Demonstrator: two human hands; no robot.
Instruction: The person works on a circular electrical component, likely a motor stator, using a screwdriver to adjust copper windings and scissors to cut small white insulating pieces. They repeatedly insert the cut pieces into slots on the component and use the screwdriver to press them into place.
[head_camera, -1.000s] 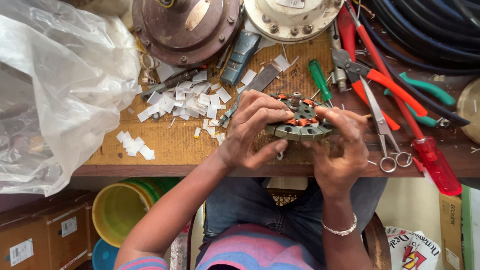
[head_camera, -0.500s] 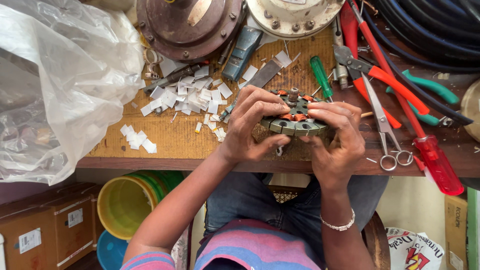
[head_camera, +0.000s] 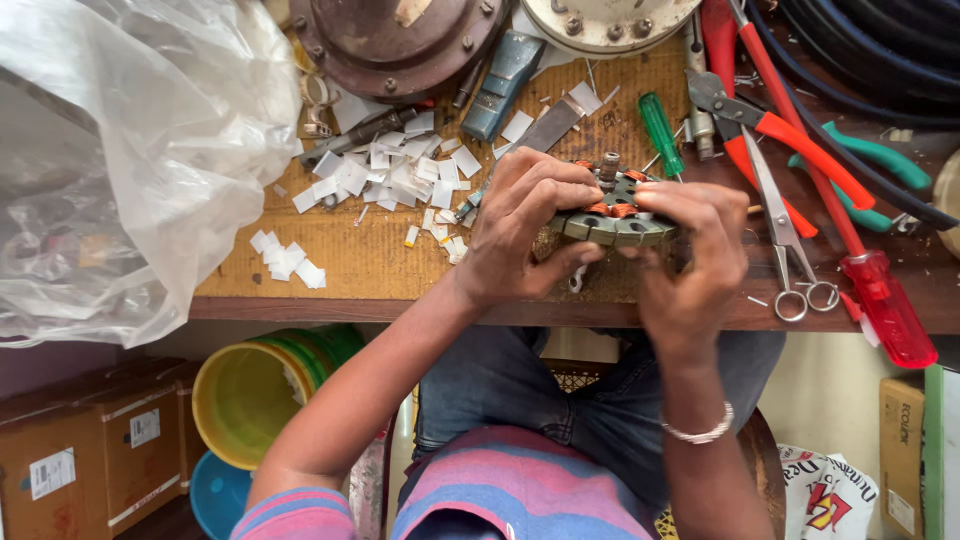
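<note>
Both my hands grip a round grey motor stator (head_camera: 612, 226) with copper windings, held just above the wooden bench (head_camera: 370, 262). My left hand (head_camera: 525, 228) wraps its left side, thumb underneath and fingers over the top. On the right side, my right hand (head_camera: 690, 255) has its fingers curled over the rim and the windings. A short metal shaft sticks up from the stator's middle. Much of the stator is hidden under my fingers.
Small white paper slips (head_camera: 385, 175) litter the bench. A clear plastic bag (head_camera: 120, 160) bulges at left. Scissors (head_camera: 780, 235), a red screwdriver (head_camera: 880, 300), a green screwdriver (head_camera: 660, 132) and pliers (head_camera: 790, 130) lie at right. Two round motor covers (head_camera: 400, 35) sit behind. Buckets (head_camera: 245, 395) and boxes stand below.
My fingers have shifted on the stator, the right ones curling further over its top. The stator stays at about the same spot.
</note>
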